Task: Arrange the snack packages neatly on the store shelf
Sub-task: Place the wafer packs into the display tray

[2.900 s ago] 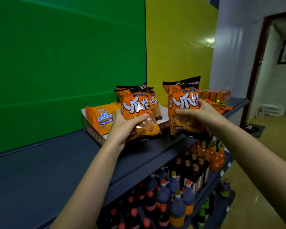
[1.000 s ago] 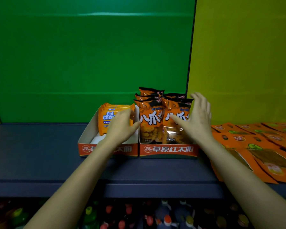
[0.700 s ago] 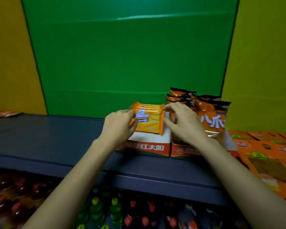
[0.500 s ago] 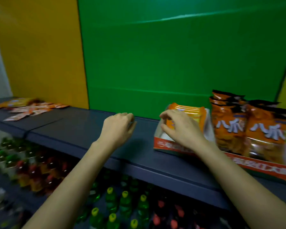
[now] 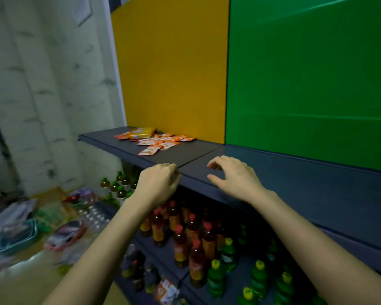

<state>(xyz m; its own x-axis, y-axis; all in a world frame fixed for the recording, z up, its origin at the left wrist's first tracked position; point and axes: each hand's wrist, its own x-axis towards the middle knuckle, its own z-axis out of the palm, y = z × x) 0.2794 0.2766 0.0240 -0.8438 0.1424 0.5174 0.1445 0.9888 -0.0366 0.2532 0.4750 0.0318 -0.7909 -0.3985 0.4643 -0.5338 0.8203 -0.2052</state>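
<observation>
A dark grey shelf (image 5: 306, 186) runs across the view. At its far left end lies a loose pile of small orange sachets (image 5: 161, 143) with a yellow-orange wafer pack (image 5: 141, 133) behind them. My left hand (image 5: 157, 186) hovers at the shelf's front edge with fingers curled and nothing in it. My right hand (image 5: 233, 178) floats just above the shelf, fingers spread and bent, holding nothing. Both hands are well short of the sachets. The cardboard trays with the orange snack bags are out of view to the right.
Below the shelf stand several bottles with red caps (image 5: 185, 234) and green ones with yellow caps (image 5: 257, 280). Yellow (image 5: 174, 67) and green (image 5: 306, 73) panels back the shelf. Bags and packs (image 5: 31, 225) litter the floor at left, beside a white wall (image 5: 48, 84).
My view has swung left, away from the trays of wafer packs and snack bags. My right hand has left the wafer pack, and both hands now hover empty over the bare shelf.
</observation>
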